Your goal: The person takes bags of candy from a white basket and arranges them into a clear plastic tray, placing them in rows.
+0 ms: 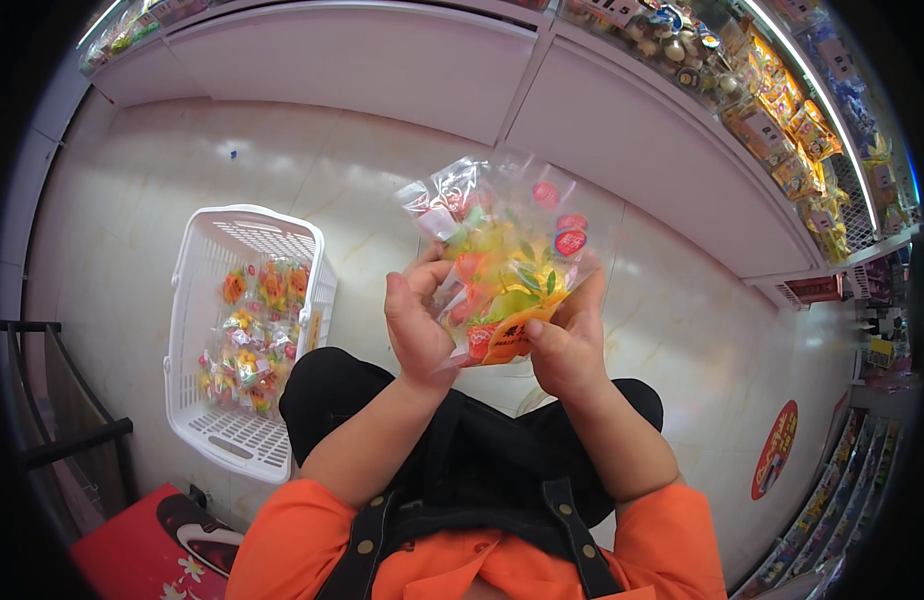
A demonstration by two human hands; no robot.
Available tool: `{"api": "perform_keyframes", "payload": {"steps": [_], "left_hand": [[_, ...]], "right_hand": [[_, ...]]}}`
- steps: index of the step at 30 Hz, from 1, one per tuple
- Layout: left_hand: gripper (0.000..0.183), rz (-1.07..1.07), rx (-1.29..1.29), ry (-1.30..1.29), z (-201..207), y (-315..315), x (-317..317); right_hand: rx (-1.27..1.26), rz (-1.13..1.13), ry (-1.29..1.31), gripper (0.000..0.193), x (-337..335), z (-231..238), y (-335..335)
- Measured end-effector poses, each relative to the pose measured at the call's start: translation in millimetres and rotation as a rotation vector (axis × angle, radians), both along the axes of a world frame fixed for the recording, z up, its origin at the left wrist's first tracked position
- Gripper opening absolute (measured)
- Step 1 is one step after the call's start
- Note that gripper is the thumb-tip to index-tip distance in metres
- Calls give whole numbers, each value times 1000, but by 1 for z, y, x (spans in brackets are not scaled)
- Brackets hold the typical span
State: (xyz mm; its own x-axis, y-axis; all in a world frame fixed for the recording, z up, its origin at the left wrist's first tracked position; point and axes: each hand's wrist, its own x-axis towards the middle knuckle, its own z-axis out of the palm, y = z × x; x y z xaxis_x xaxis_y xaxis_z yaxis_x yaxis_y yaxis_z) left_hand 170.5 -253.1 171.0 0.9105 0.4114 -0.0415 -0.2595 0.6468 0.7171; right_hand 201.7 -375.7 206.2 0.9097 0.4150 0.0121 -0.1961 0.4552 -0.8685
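Note:
Several clear plastic candy packets (pixel 517 290) with colourful fruit-shaped pieces, green leaves and an orange label are bunched together in front of me, above the floor. From the left side, my left hand (pixel 420 318) holds the bunch, thumb raised and the other fingers partly hidden behind the plastic. My right hand (pixel 569 340) grips the right side, its thumb pressed on the orange label and its fingers out of sight underneath. The layers overlap, so single packets are hard to tell apart.
A white plastic basket (pixel 190 420) with similar packets inside stands on the tiled floor to my left. Across the far side runs a white shelf base (pixel 642 160) with packaged snacks (pixel 782 125) above. A black metal frame (pixel 77 445) and a red printed box (pixel 147 550) are at lower left.

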Motion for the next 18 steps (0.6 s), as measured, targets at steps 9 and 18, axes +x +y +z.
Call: {"api": "perform_keyframes", "payload": {"steps": [9, 18], "left_hand": [[62, -23, 288, 110, -6, 2, 2], [65, -217, -238, 169, 9, 8, 4]], "right_hand": [[-76, -7, -285, 94, 3, 6, -3], [-359, -213, -809, 86, 7, -3, -3]]}}
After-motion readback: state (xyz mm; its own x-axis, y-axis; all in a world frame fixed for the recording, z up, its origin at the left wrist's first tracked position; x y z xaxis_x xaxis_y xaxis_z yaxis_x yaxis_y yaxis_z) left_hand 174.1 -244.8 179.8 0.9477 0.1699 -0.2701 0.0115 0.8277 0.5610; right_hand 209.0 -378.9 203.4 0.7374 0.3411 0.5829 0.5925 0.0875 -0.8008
